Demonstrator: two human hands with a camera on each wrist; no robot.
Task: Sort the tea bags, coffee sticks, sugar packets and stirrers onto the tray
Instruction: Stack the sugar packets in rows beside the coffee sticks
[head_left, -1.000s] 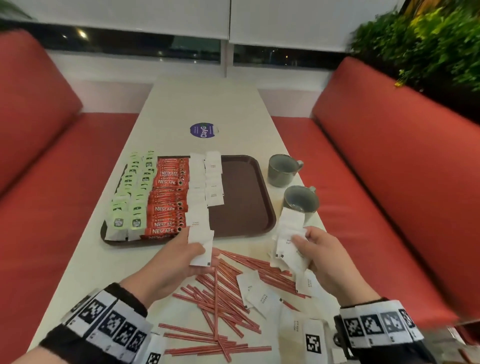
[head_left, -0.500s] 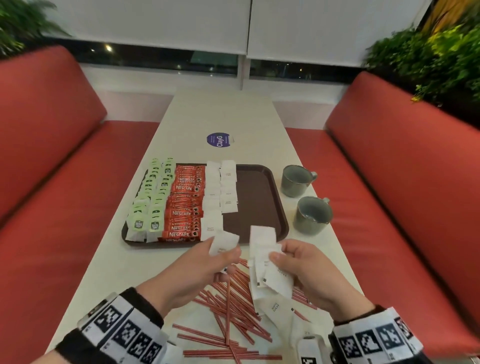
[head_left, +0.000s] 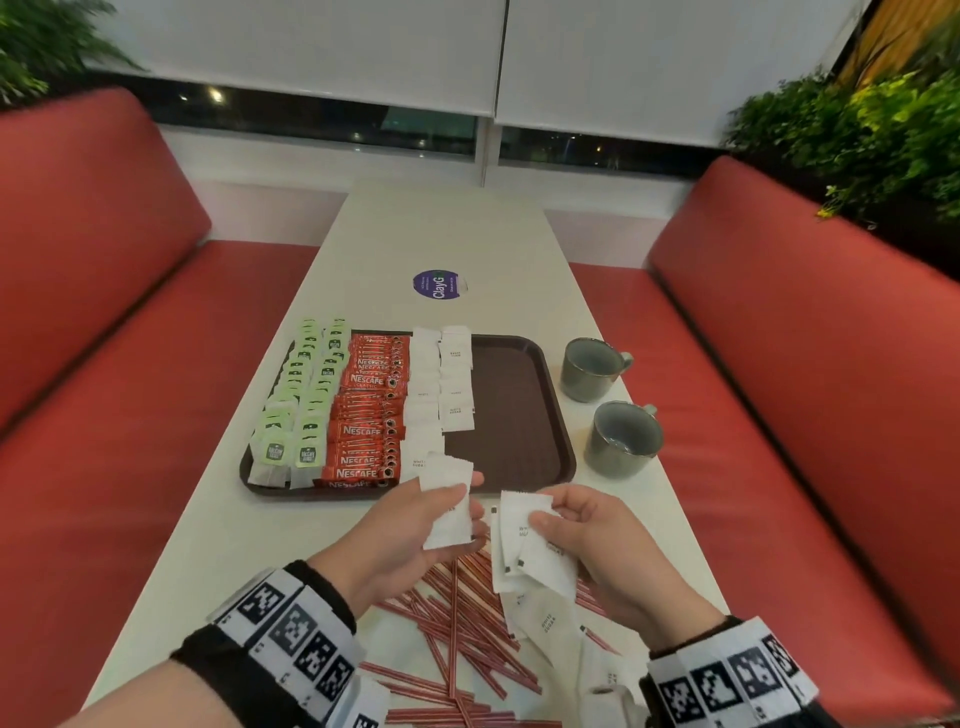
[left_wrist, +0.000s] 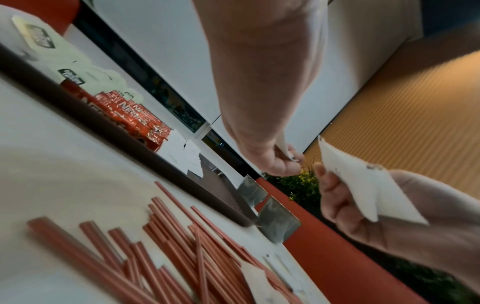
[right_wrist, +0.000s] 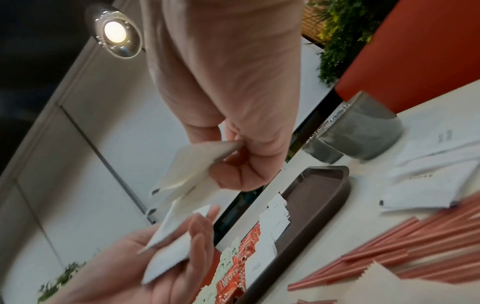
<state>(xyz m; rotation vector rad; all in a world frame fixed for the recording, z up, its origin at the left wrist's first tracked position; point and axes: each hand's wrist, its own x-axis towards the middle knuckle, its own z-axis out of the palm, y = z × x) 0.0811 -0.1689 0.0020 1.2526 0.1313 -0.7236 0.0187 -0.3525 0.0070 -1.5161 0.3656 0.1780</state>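
head view: both hands (head_left: 415, 525) around sugar packets (head_left: 447, 499)

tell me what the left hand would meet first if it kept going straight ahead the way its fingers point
Probably the near rim of the dark brown plastic tray, then the near end of the white sugar packet column. The left hand, holding white sugar packets, is raised, so depth is unclear.

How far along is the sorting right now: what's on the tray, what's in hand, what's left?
Done: tea bags, coffee sticks and two columns of sugar packets sit in rows on the tray. In hand: the left hand and the right hand each hold white packets above the table. Left: loose sugar packets and all the stirrers lie on the table; the tray's right part is bare.
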